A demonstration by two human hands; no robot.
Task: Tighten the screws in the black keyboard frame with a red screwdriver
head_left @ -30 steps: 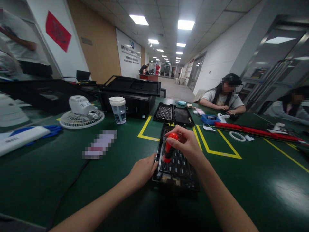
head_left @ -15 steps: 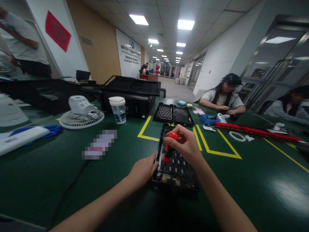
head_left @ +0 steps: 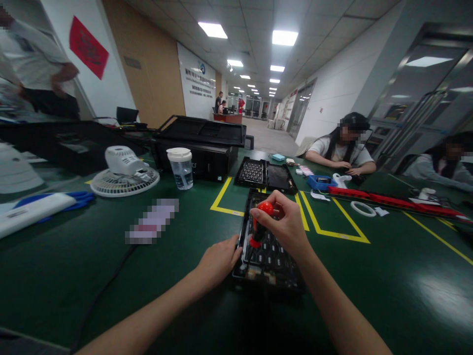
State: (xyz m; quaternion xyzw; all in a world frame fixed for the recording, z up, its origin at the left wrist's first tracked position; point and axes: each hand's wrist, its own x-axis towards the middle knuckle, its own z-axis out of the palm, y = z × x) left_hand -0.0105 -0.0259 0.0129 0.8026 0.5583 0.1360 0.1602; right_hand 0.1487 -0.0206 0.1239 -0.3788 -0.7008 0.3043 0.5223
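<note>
Working on the black plastic keyboard frame (head_left: 271, 256), lying flat on the green table mat (head_left: 111, 276) straight ahead, inside the yellow tape lines. Driving the red-and-black screwdriver (head_left: 259, 224) upright into its left half; how many screws remain, impossible to tell (too small). Gripping the handle top with the right hand (head_left: 286, 224), wrist raised. Bracing the frame's left edge with the left hand (head_left: 218, 261), fingers curled against it, forearm low.
</note>
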